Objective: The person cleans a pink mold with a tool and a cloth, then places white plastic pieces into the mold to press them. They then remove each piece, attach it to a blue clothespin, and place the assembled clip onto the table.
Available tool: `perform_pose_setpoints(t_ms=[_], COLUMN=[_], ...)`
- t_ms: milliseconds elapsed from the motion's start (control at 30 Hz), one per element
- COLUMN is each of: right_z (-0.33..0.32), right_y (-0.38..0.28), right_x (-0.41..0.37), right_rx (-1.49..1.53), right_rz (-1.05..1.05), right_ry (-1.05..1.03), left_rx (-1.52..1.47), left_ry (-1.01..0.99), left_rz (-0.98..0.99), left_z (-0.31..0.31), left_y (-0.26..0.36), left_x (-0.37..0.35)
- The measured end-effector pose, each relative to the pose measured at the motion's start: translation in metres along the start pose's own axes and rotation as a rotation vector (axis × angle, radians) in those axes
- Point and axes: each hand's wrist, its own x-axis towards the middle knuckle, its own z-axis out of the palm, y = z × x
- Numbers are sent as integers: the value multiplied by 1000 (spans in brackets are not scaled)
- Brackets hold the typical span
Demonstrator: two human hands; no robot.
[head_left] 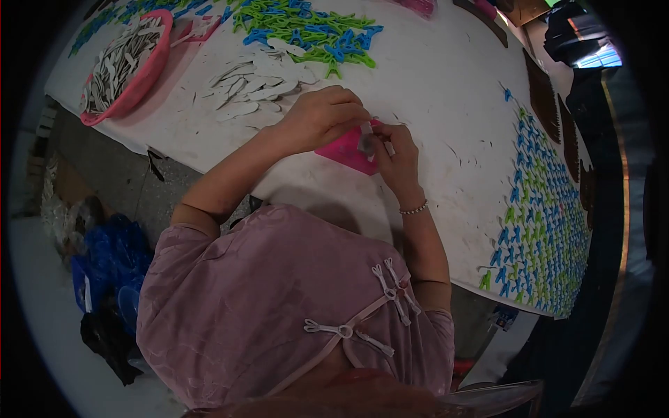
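My left hand (324, 117) has its fingers bent and pressed together above a bright pink sheet (340, 151) on the white-covered table. My right hand (397, 155), with a beaded bracelet at the wrist, is closed beside it. Between the two hands a small whitish strip (365, 141) shows, pinched by the right fingers; its exact kind is too small to tell. Whether the left fingertips also grip something is hidden. Just beyond my left hand lies a loose pile of flat, white oval-ended pieces (254, 83).
A pink basin (143, 90) full of similar pieces stands at left. Behind the pile is a heap of green and blue clothespins (306, 35). Rows of clothespins (540, 216) cover the table's right side. Blue plastic bags (115, 254) sit below at left.
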Motion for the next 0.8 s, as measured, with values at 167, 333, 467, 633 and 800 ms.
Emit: perform_pose_setpoints(t_ms=[167,333,467,633,800], right_z=[-18,-14,-3,-4,-13], right_y=[4,-1,1,-1,7], right_x=[-5,-2,3,2,-6], right_rx=[-39,0,4,12,-63], right_rz=[-43,-25,-41,-26,-42], right_ry=[-22,-12,-23,-14,-6], left_rx=[-80,-110,-21,-24,-84], left_ry=[2,9,-11,-29,-94], left_rz=[-2,-1,-22,-42,-136], left_z=[12,1,-4,-2,7], left_y=[-1,6,1,-5,-13], left_x=[1,7,5,-4,-14])
